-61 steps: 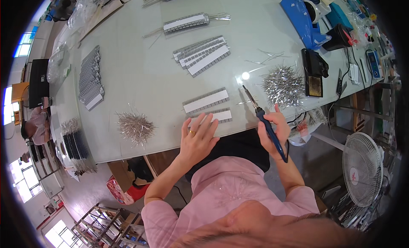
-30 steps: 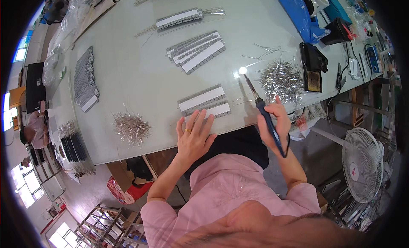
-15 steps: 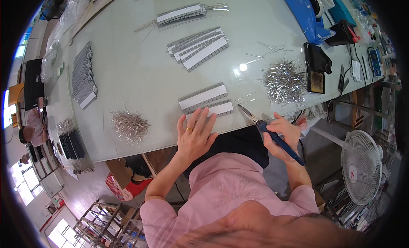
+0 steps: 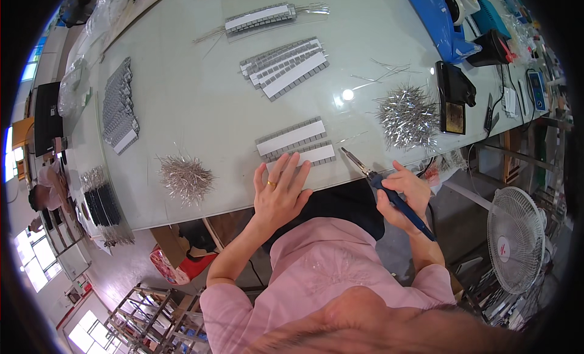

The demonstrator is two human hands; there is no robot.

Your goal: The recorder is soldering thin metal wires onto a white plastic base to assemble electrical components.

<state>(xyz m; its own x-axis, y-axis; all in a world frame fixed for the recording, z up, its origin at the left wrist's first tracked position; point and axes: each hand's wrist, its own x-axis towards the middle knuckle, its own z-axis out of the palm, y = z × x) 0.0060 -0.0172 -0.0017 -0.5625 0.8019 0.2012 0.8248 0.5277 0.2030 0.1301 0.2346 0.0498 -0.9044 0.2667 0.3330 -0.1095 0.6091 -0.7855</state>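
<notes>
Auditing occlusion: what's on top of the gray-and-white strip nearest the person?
The left grip, its spread fingers lying over the left part. The strip's right end shows uncovered; whatever the fingers cover can't be seen.

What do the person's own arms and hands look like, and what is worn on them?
The arms have short, loose pink sleeves and are bare below them. The left hand wears a gold-coloured ring on one finger. The right hand shows no ring. No gloves are worn.
</notes>
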